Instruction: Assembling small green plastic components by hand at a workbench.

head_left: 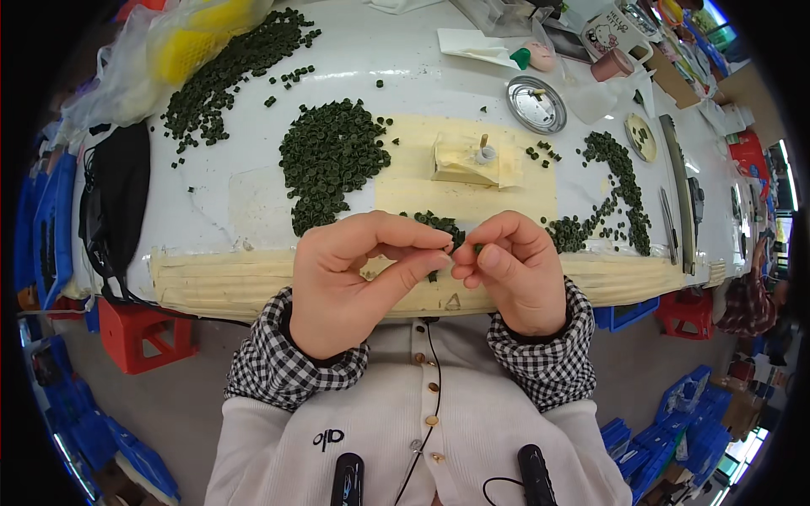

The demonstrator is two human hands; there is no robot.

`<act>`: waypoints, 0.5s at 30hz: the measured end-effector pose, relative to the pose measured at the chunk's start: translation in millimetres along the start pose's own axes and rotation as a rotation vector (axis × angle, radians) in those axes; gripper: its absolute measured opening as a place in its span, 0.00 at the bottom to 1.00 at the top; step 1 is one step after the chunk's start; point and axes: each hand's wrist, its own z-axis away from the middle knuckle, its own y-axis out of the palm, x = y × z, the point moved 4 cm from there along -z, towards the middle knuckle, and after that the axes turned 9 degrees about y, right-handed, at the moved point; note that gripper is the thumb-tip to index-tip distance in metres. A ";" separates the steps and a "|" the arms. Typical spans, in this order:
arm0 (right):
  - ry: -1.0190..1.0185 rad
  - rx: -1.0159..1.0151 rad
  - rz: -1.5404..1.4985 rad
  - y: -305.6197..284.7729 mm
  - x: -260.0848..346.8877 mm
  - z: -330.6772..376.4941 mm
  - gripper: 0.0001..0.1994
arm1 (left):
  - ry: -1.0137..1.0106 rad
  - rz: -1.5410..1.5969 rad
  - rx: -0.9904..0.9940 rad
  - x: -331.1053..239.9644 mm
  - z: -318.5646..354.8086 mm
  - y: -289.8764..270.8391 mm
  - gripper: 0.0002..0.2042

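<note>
My left hand (359, 278) and my right hand (523, 278) meet fingertip to fingertip above the table's near edge. A small dark green part (478, 249) shows between my right thumb and fingers. My left thumb and index finger are pinched together; whatever they hold is too small to make out. Just beyond my fingertips lies a little group of dark green parts (440, 223), partly hidden by my hands. Farther off stands a tape-covered block (464, 160) with a small upright peg (484, 150) on it. A big heap of dark green parts (329, 152) sits left of the block.
More green parts (240, 63) are piled far left, others (620, 177) at right. A round metal lid (537, 105), tweezers (668, 221) and a long metal bar (677, 185) lie to the right. Black cloth (118, 194) drapes at left. A red stool (143, 337) stands below the table.
</note>
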 end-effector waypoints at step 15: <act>-0.155 -0.097 0.207 10.3 11.0 -3.1 0.10 | -0.074 0.284 -0.075 24.2 -4.0 3.7 0.09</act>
